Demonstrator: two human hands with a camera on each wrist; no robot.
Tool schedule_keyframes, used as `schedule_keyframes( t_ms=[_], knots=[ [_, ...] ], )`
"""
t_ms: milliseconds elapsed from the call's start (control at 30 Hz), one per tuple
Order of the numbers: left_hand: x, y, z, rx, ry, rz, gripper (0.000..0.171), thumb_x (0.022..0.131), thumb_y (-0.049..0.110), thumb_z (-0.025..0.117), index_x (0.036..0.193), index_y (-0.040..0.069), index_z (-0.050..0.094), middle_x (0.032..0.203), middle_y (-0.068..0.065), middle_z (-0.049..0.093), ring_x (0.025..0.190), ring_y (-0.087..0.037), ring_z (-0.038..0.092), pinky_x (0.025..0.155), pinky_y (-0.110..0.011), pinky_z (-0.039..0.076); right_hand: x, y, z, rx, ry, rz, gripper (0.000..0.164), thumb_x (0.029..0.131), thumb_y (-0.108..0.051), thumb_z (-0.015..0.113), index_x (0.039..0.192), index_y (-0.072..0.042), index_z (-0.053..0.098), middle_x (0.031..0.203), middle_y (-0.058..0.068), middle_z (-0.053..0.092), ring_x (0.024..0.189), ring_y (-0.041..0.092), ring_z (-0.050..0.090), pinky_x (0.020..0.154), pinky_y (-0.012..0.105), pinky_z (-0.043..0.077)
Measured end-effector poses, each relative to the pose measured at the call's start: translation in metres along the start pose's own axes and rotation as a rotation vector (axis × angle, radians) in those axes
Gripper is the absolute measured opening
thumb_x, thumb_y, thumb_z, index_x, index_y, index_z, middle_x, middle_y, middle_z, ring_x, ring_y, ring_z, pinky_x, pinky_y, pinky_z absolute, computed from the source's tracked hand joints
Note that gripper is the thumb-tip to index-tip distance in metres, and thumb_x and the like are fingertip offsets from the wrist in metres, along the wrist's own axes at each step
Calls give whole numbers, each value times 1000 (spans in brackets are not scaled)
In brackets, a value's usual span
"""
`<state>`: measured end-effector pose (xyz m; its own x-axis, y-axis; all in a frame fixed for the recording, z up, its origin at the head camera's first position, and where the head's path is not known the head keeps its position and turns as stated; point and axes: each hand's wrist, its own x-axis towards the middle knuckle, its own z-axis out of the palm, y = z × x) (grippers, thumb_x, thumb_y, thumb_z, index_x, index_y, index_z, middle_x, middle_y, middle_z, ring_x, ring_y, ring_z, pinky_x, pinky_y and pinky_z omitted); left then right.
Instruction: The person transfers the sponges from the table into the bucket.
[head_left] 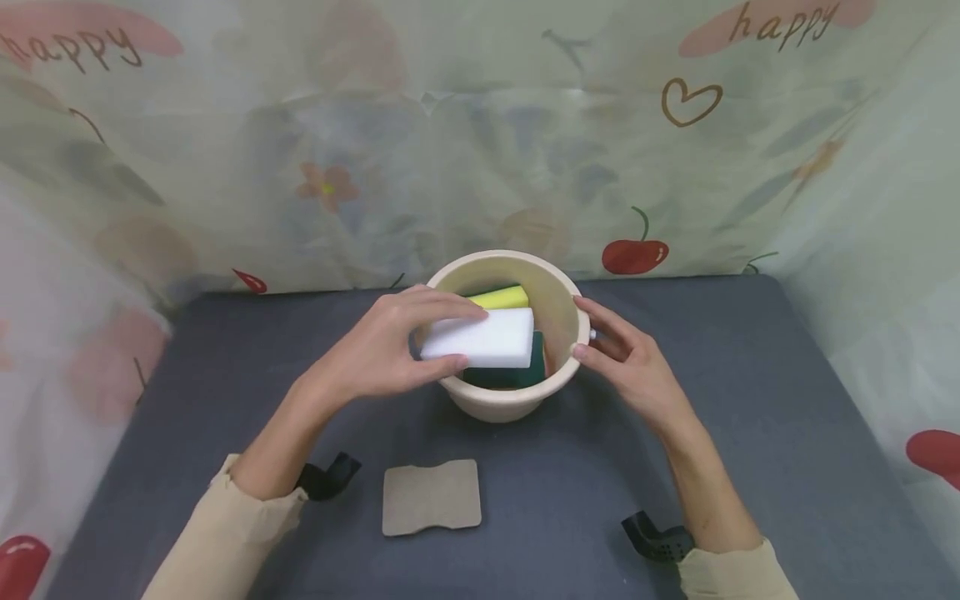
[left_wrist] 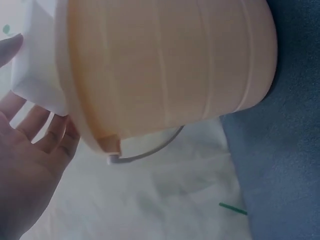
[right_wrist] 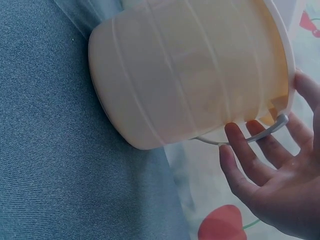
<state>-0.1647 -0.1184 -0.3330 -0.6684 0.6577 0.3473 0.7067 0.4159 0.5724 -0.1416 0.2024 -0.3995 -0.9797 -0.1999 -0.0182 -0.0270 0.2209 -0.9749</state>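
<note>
A white sponge block (head_left: 480,340) is held between the thumb and fingers of my left hand (head_left: 382,342), over the mouth of a cream bucket (head_left: 495,407). Inside the bucket lie a yellow sponge (head_left: 502,298) and a dark green pad (head_left: 504,377), partly hidden under the white block. My right hand (head_left: 637,358) holds the bucket's right rim, thumb on the near side and fingers along the outside. In the right wrist view, the fingers are beside the grey wire handle (right_wrist: 212,142). The left wrist view shows the white block (left_wrist: 37,60) at the rim.
On the dark grey table (head_left: 247,367), in front of the bucket, lies a flat beige-grey pad (head_left: 432,498) with notched long edges. A patterned curtain (head_left: 450,167) stands right behind the table and along both sides. Black straps (head_left: 328,477) hang at the wrists.
</note>
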Motion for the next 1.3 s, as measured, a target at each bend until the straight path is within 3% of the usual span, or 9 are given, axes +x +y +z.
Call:
schedule_keyframes(
  t_ms=[167,367,600,800,1300],
  knots=[
    [9,-4,6,45,-31,-64,44,85,34,80,126,23,70,123,9,66,109,-12,58,86,-36,47,0,0,0,-5,5,2,63,94,-20,71,151,-29,45,151,4,43,128,29,52,104,46,42],
    [21,-6,10,120,-27,-100,46,83,37,81,125,21,71,122,6,68,112,-14,57,91,-38,43,0,0,0,-5,8,-6,63,94,-19,71,150,-28,45,152,3,42,132,27,50,104,46,42],
    [32,-7,12,121,-96,-165,48,85,39,79,128,20,69,125,5,66,109,-14,59,87,-35,48,1,0,-1,-8,12,-10,62,93,-20,72,150,-28,46,153,1,41,135,26,47,104,45,42],
    [42,-9,14,161,-111,-169,48,84,39,80,126,18,69,122,3,67,103,-13,61,84,-33,49,0,2,-1,2,15,-9,63,93,-19,72,150,-27,46,153,2,41,133,26,48,103,43,43],
    [54,-12,25,199,-148,-203,53,81,42,82,126,17,69,124,1,66,105,-14,60,79,-31,50,0,1,-2,6,6,-25,64,92,-23,73,150,-26,47,153,0,41,136,24,46,103,39,43]
  ],
)
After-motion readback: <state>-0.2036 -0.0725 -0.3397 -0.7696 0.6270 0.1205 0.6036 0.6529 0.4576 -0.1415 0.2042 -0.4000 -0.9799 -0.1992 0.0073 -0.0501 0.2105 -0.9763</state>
